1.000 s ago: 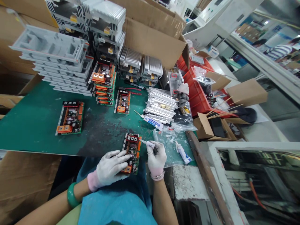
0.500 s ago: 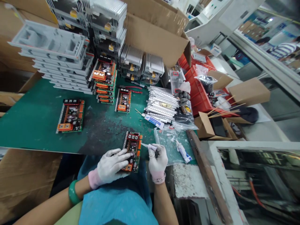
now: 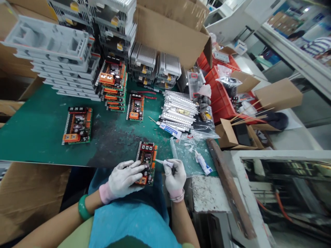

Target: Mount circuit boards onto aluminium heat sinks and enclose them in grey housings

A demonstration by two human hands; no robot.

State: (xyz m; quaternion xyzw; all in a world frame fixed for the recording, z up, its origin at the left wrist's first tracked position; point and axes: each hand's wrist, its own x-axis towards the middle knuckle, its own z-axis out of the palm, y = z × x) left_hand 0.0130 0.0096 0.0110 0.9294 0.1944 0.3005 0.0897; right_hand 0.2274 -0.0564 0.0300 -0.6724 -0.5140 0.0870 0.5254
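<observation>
My gloved left hand [image 3: 121, 179] lies on a green and orange circuit board [image 3: 147, 159] at the near edge of the green mat [image 3: 38, 134], fingers holding it in place. My gloved right hand [image 3: 175, 177] is closed round a small white tube [image 3: 165, 162], whose tip points at the board's right edge. Another white tube [image 3: 203, 163] lies on a clear plastic bag just right of that hand.
More circuit boards [image 3: 77, 125] lie or stack on the mat [image 3: 113, 89]. Grey trays [image 3: 55, 58], finned heat sinks [image 3: 155, 67], white strips [image 3: 179, 112], red bins [image 3: 219, 96] and cardboard boxes [image 3: 278, 94] crowd the back and right. A person in a striped shirt [image 3: 314, 46] is at the far right.
Both hands and the board have kept their hold. The view has shifted slightly, so everything sits a little higher and to the right in frame.
</observation>
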